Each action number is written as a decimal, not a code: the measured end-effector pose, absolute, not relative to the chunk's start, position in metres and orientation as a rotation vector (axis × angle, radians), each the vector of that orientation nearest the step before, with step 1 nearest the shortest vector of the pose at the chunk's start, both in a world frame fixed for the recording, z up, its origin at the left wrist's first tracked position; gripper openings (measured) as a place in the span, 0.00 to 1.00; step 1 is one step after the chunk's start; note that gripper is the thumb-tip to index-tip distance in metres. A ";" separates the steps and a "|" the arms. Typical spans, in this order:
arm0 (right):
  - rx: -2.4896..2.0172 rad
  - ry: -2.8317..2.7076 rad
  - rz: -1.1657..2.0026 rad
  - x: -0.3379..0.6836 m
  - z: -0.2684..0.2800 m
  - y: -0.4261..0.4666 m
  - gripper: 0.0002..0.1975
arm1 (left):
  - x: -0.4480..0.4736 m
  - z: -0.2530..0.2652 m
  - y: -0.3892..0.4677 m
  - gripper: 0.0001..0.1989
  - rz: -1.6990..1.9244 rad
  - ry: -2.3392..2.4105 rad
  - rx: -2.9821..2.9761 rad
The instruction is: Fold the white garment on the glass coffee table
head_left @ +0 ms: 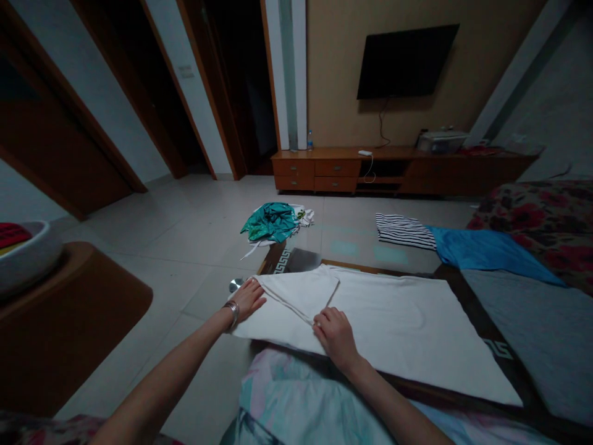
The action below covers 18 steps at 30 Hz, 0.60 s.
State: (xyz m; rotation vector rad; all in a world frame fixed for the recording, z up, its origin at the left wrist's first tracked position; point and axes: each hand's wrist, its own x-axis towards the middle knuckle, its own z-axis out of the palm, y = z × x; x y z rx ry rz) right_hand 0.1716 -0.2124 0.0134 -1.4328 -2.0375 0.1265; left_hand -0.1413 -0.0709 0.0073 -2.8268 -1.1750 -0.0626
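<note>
A white garment (403, 321) lies spread flat on a low glass-topped table (467, 296). One part of it is folded over near the left end. My left hand (248, 298), with a bracelet on the wrist, rests flat on the garment's left edge. My right hand (334, 334) presses with curled fingers on the fold near the front edge. Neither hand lifts the cloth.
A blue garment (482, 250) and a striped one (402, 230) lie at the table's far end. A teal cloth heap (271, 222) sits on the tiled floor. A wooden side table (69, 321) with a white bowl (28, 256) stands left; a floral sofa (546, 216) right.
</note>
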 end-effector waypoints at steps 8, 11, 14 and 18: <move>-1.412 -1.977 0.138 0.152 -0.003 -0.206 0.09 | -0.146 0.002 -0.069 0.21 -0.132 -1.163 -2.823; -1.448 -1.918 0.169 0.160 -0.002 -0.215 0.10 | -0.148 -0.001 -0.070 0.20 -0.171 -1.169 -2.827; -1.615 -1.825 0.178 0.167 -0.001 -0.224 0.06 | -0.149 -0.003 -0.070 0.20 -0.210 -1.174 -2.835; -1.763 -1.781 0.251 0.159 -0.003 -0.227 0.06 | -0.150 -0.007 -0.070 0.20 -0.245 -1.183 -2.837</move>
